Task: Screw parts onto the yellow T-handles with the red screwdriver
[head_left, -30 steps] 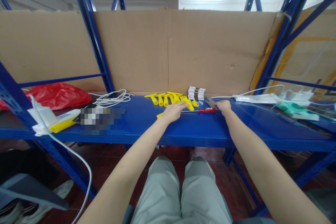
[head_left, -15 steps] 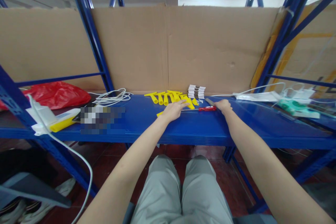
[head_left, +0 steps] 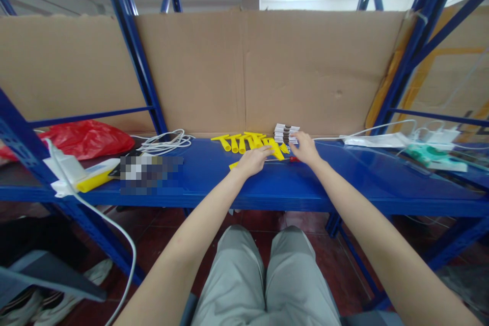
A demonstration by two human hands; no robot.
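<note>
My left hand [head_left: 252,161] rests on the shelf with its fingers curled over a yellow T-shaped tool. One yellow end [head_left: 233,165] of it shows beside my wrist, and its yellow crossbar [head_left: 276,150] lies past my fingertips. Much of it is covered by the hand. My right hand [head_left: 305,148] reaches a stack of small white packets with dark bands [head_left: 284,133], thumb and fingers apart at its right edge. Below that hand, a red-handled screwdriver [head_left: 294,159] is mostly hidden. Several more yellow T-shaped tools [head_left: 242,144] lie in a row behind my left hand.
Cardboard [head_left: 198,71] stands behind the blue shelf [head_left: 206,178]. A coiled white cable [head_left: 171,141], a red plastic bag [head_left: 89,140] and a yellow-and-white item [head_left: 97,178] lie at left. At right are a white strip [head_left: 376,140] and a green object [head_left: 431,155]. Blue posts flank the shelf.
My right hand has moved left, from beside the screwdriver's handle to the white stack, and now covers most of that handle. My left hand has stayed in place.
</note>
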